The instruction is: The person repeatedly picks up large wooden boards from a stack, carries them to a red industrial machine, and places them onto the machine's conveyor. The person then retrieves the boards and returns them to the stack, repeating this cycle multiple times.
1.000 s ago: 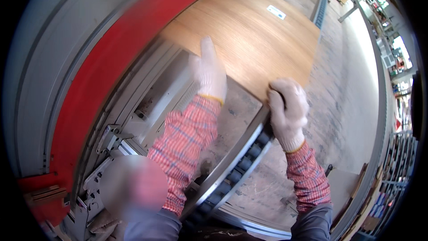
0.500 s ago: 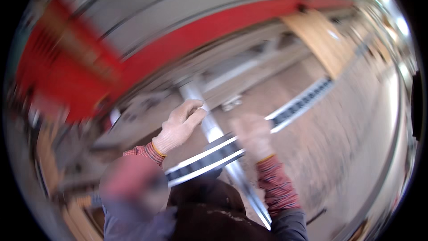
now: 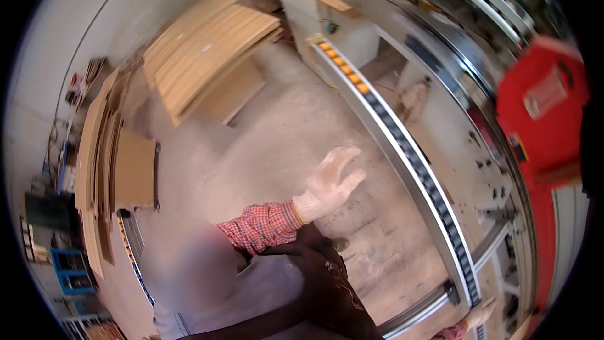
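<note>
My left hand [image 3: 330, 182], in a pale glove with a red plaid sleeve, is raised over the dusty concrete floor [image 3: 270, 145] with its fingers spread and nothing in it. It hovers just left of a long roller rail [image 3: 402, 145] with black and orange rollers, without touching it. My right hand [image 3: 481, 312] shows only partly at the lower right rim, close to the near end of that rail. Whether it grips anything is hidden.
A red machine housing [image 3: 541, 107] and grey metal frame stand right of the rail. A stack of wooden panels [image 3: 207, 50] lies on the floor at the upper left. More boards [image 3: 94, 151] lean along the left wall, above a blue crate [image 3: 69, 271].
The view has swung away from the machine bed and the wooden panel toward the floor. Both hands have come off the panel and rail; my left hand now hangs free in the air.
</note>
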A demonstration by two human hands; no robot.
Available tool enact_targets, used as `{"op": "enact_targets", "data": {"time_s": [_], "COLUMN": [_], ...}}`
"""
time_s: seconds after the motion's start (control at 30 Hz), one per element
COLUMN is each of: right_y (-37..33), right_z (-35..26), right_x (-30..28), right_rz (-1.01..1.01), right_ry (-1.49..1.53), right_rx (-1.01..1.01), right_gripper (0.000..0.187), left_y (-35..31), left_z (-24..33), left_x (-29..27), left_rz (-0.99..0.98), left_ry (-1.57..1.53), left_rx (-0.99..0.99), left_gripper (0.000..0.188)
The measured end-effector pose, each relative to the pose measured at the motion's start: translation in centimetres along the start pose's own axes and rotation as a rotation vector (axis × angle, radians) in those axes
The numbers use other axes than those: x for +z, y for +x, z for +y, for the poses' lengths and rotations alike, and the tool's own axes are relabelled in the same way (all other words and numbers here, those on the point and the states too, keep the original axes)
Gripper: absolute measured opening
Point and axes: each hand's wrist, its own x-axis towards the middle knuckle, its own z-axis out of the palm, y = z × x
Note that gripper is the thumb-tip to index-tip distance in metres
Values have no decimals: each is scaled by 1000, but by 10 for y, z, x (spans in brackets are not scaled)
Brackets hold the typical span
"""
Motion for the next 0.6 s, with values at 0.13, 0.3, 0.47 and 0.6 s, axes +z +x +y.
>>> {"op": "enact_targets", "data": {"time_s": [0.13,0.3,0.47,0.6], "right_y": [-107,-256,-368,-428], "right_z": [-207,-447,-663,-769], "right_x": [-71,-59,-29,-25], "right_rz": [280,-90,-770,-895], "right_ry": [287,814,984,862], "right_rx": [-134,-548,-884,-1130], "right_gripper": [31,28,23,24], "left_y": [-7,3,-3,-46], "left_z": [-44,-141,-213,-297], "left_x": [-75,-204,-342,-446], "left_rz": [-12,-47,215,455], "left_ry": [11,214,132,134], "left_rx": [-333,-645,-785,-835], "left_gripper": [44,48,46,45]}}
